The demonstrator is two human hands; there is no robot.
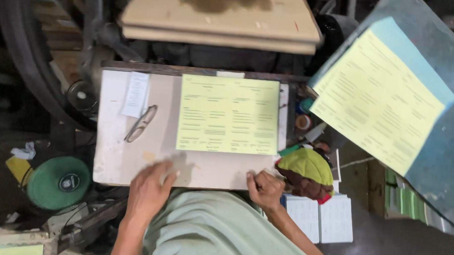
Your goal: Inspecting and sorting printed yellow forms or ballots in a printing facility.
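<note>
The left hand [148,189] lies flat on the near edge of the board [115,154], fingers spread and released, holding nothing; its fingertips point toward the yellow sheet [228,115], which lies apart from them further up the board. The right hand [265,188] rests at the same near edge, fingers curled in a loose fist; something thin may sit between them, but I cannot tell. Between the two hands the board is bare, and a pale strip of open board runs from the fingertips up to the sheet's lower edge. Just right of the right fingers, almost touching the knuckles, sits a bundled cloth [307,171], green over brown and red, crowding that corner; below it lie two white printed pads [319,217]. Left of the left fingers the board ends, and lower down sits a round green disc [58,182]. Up and left of the left fingertips lie glasses [140,123] and a white slip [136,94], both left of the sheet. The sheet's far edge nearly meets the board's back rail. Far right, a tilted stack of yellow forms [381,100] on blue paper overhangs a dark surface. Beyond the rail, flat tan boards [221,16] lie stacked.
</note>
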